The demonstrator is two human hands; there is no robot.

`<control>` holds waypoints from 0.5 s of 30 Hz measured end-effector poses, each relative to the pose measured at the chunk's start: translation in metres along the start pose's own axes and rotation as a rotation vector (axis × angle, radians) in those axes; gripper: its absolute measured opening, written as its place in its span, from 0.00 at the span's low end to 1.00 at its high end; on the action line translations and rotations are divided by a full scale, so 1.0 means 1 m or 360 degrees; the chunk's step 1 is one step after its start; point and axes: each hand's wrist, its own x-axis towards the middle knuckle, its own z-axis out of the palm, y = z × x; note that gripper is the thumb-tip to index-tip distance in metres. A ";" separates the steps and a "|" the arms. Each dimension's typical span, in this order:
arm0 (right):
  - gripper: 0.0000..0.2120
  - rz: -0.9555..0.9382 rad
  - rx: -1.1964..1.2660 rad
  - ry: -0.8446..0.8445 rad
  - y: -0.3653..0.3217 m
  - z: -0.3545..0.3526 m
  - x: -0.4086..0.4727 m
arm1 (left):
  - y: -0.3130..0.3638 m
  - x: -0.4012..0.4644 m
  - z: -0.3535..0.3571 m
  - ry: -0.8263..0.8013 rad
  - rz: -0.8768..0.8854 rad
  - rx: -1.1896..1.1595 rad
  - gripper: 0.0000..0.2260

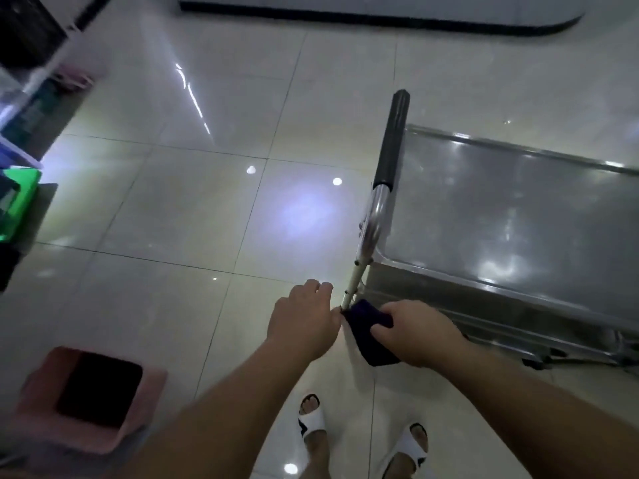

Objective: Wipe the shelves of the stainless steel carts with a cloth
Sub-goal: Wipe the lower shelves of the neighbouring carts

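Right grip (411, 335) clutches a dark, crumpled cloth (371, 335) beside the shiny cart (501, 216)

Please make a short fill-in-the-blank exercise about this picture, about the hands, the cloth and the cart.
1. The right hand grips a dark ____.
2. The cart handle has a ____ grip.
3. The bin at the lower left is ____.
4. The left hand is at the cart's upright ____.

Missing words: cloth; black; pink; post.
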 end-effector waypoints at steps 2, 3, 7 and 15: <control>0.15 -0.0080 -0.0034 0.0086 -0.040 -0.019 -0.005 | -0.024 -0.011 -0.027 0.0075 -0.0046 -0.0023 0.22; 0.16 -0.0121 -0.0051 0.0135 -0.060 -0.028 -0.007 | -0.036 -0.017 -0.039 0.0112 -0.0078 -0.0043 0.22; 0.13 -0.0285 -0.0105 0.0267 -0.133 -0.062 -0.008 | -0.080 -0.038 -0.083 0.0269 -0.0189 -0.0099 0.22; 0.11 -0.0482 -0.0173 0.0389 -0.229 -0.106 0.020 | -0.147 -0.053 -0.148 0.0469 -0.0413 -0.0117 0.23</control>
